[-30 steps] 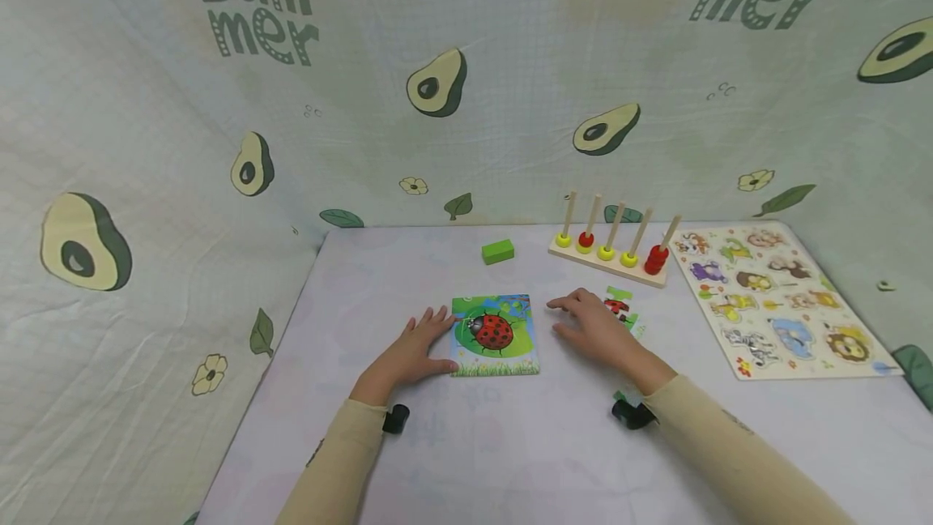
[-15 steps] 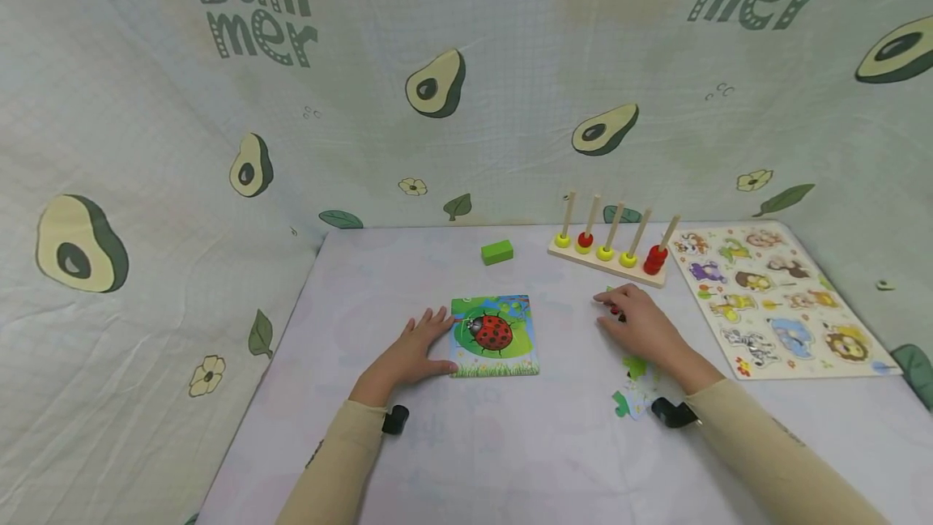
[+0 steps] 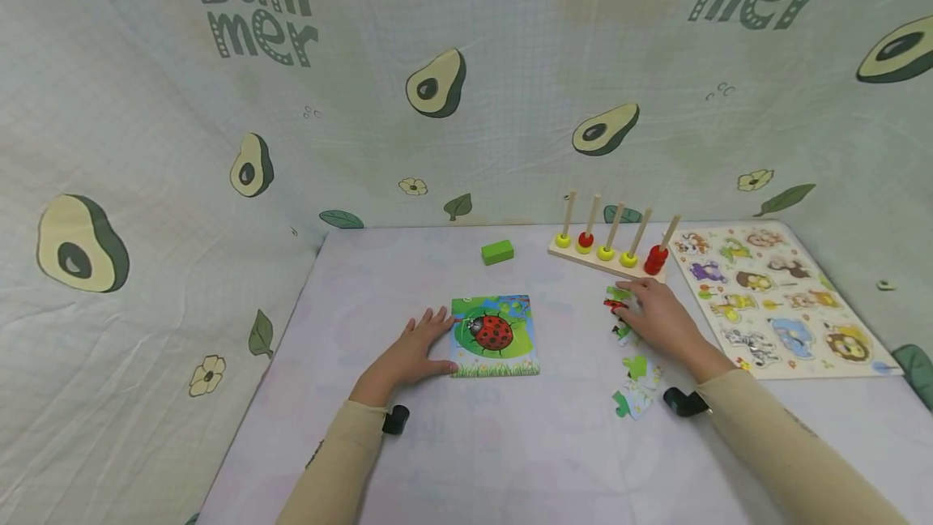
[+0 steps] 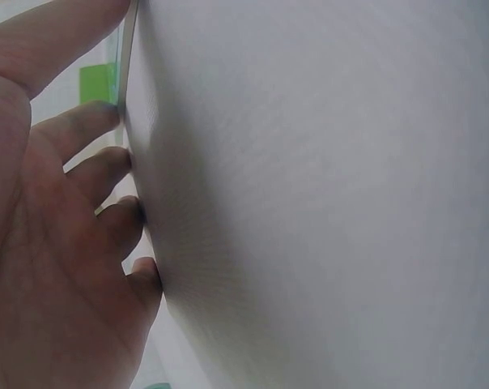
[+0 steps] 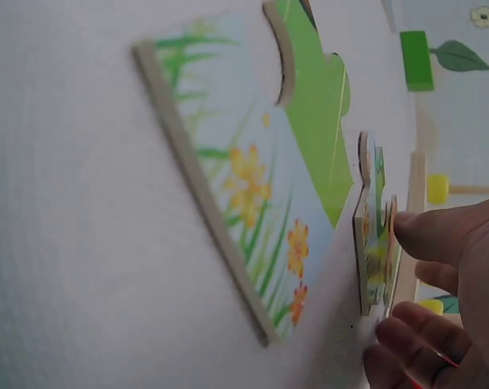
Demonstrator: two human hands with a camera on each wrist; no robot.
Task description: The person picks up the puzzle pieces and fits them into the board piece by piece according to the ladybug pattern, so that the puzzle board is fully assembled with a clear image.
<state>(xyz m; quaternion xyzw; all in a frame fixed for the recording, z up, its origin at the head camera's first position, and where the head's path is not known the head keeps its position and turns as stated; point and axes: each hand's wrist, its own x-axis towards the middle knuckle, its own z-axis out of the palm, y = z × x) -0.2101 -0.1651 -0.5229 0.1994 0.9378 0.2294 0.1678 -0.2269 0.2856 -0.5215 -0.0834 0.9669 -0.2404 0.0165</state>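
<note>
In the head view, a square ladybug puzzle board (image 3: 494, 335) lies on the table. My left hand (image 3: 411, 351) rests beside it with fingers spread, its thumb and index fingertip at the board's left edge. In the left wrist view, the fingertips (image 4: 107, 166) touch the tabletop. My right hand (image 3: 666, 322) is over a group of loose puzzle pieces, red, black and green (image 3: 618, 306), with thumb and index apart. The right wrist view has the thumb right at the edge of a puzzle piece (image 5: 374, 243), other fingers loosely bent. A larger flowered puzzle piece (image 5: 236, 162) lies nearer the camera.
More loose puzzle pieces (image 3: 637, 395) lie near the right wrist. A wooden peg stacker (image 3: 608, 262) with red and yellow rings stands behind the right hand. An animal puzzle board (image 3: 783, 306) is at the right. A green block (image 3: 498, 252) sits toward the back.
My right hand has moved right, away from the ladybug board and across the loose pieces, uncovering several of them. The left hand stays at the board's edge.
</note>
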